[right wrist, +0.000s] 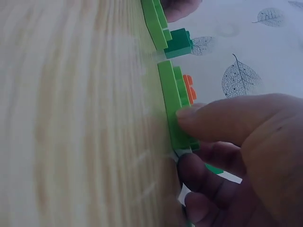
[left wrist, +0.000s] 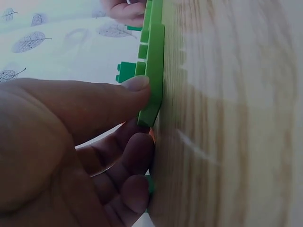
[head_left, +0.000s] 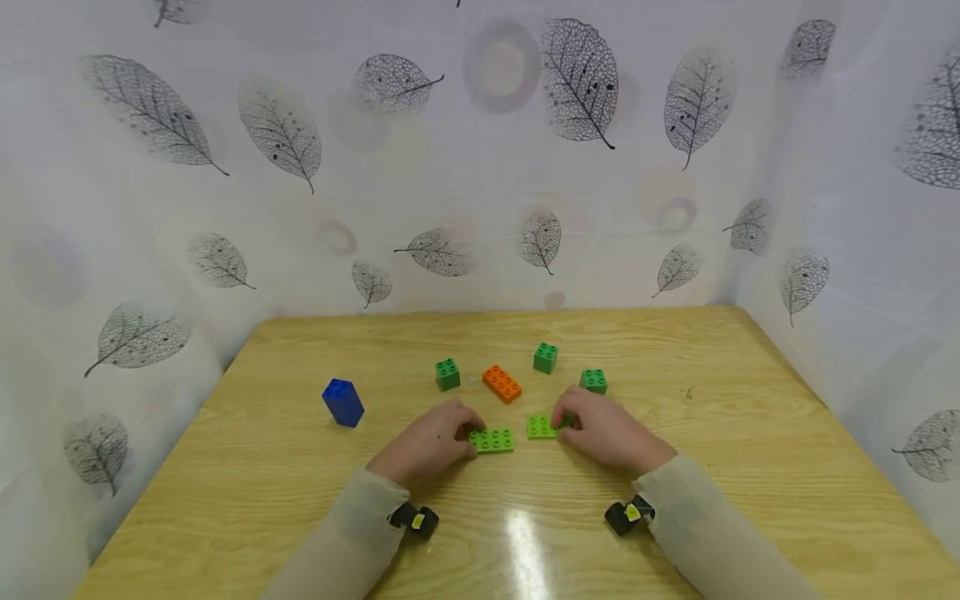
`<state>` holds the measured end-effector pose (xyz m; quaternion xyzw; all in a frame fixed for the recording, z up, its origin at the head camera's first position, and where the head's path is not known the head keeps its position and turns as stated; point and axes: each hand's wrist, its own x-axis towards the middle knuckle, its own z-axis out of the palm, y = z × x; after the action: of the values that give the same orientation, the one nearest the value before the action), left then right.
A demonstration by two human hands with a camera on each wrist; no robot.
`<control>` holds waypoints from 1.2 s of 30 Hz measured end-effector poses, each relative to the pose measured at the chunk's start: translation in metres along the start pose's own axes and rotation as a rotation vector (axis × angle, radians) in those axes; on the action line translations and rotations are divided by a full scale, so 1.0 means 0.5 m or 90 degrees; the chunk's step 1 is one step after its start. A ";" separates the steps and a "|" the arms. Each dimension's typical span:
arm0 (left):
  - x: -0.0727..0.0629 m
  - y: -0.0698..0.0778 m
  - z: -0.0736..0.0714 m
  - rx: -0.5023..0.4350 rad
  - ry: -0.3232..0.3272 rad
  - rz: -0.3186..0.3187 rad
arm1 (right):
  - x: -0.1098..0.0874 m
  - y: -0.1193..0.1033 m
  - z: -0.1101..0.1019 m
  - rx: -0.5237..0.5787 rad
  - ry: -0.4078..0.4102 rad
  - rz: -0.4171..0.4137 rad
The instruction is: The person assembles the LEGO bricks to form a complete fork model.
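Left edge of frame: pale cloth (head_left: 45, 350) with dark leaf prints, continuing along the top and down the right side, behind a wood-grain table (head_left: 247, 500). Left of centre: blue block (head_left: 343, 403), tall, well apart from both hands. Lower left: light sleeve (head_left: 330, 542), small black wrist device (head_left: 415, 518) at the cuff.

Left hand (head_left: 431, 440), lower left of centre: thumb and finger pinch the left end of the first lime brick (head_left: 492, 441). Brick lies studs up on the table in the lower centre, directly right of the hand, its right portion uncovered. Left wrist view: thumb against the brick's side. Above this hand, dark green block (head_left: 447, 374), four studs, apart from the fingers.

Centre: orange brick (head_left: 502, 384), aslant, above the lime pair. Then second lime brick (head_left: 542, 427), short gap from the first, studs up, left of the right hand (head_left: 611, 427). That hand pinches its right end, thumb and finger covering it; left end shows.

Upper right of the orange piece: another green block (head_left: 546, 357). Further right, a third green block (head_left: 593, 382), just above the right hand. Lower right: second sleeve (head_left: 712, 525), its own wrist device at the cuff.
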<state>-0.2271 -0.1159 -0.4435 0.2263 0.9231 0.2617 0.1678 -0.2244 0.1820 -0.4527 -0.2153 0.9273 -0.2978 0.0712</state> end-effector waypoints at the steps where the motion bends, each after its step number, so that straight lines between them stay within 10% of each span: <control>1: -0.001 0.000 0.000 -0.001 0.001 0.000 | -0.001 -0.002 0.002 0.007 -0.009 -0.001; 19: -0.028 -0.012 0.002 -0.078 -0.009 0.012 | -0.003 -0.041 0.029 0.007 -0.073 -0.080; 36: -0.027 -0.017 -0.001 -0.097 -0.010 0.017 | -0.004 -0.046 0.025 0.038 -0.078 -0.049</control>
<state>-0.2189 -0.1292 -0.4454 0.2271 0.8962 0.3312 0.1884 -0.2111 0.1595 -0.4492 -0.2665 0.9030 -0.3139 0.1229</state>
